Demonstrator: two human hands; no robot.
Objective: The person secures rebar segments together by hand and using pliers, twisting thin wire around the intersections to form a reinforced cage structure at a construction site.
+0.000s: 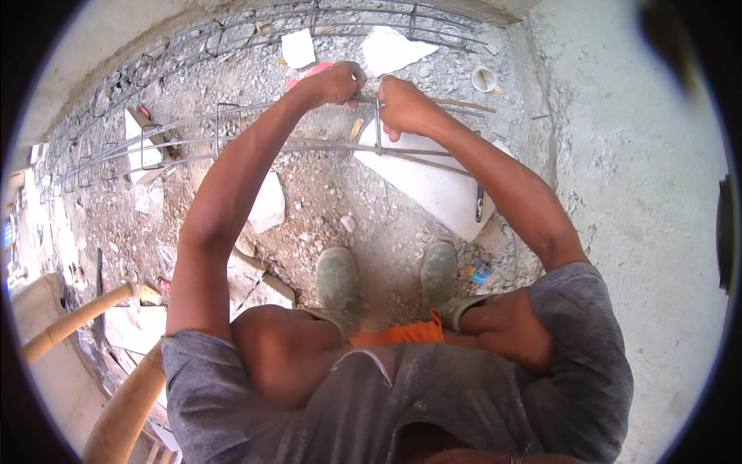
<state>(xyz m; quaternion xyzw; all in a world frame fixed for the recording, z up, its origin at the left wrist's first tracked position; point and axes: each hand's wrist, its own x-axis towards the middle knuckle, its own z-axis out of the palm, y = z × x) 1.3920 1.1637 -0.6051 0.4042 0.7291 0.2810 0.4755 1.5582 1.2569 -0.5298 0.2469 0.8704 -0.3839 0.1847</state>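
A long rebar cage (309, 147) of thin steel bars and squarish stirrups runs across in front of me, above the rubble. My left hand (340, 83) is closed at the cage's far bar, fingers curled and pinched; whatever is between them is too small to make out. Just to its right, my right hand (403, 107) is closed in a fist around the far bar and a stirrup (379, 127) near the cage's right end. The near bars pass below both hands, over a white slab (433, 182).
Another rebar cage (313, 27) lies farther off along the wall. Broken white pieces (394, 50) and a round cup-like thing (484, 79) lie on the gravel. A slim dark object (479, 203) rests at the slab's edge. Bamboo poles (127, 410) stand at lower left, concrete (634, 193) at right.
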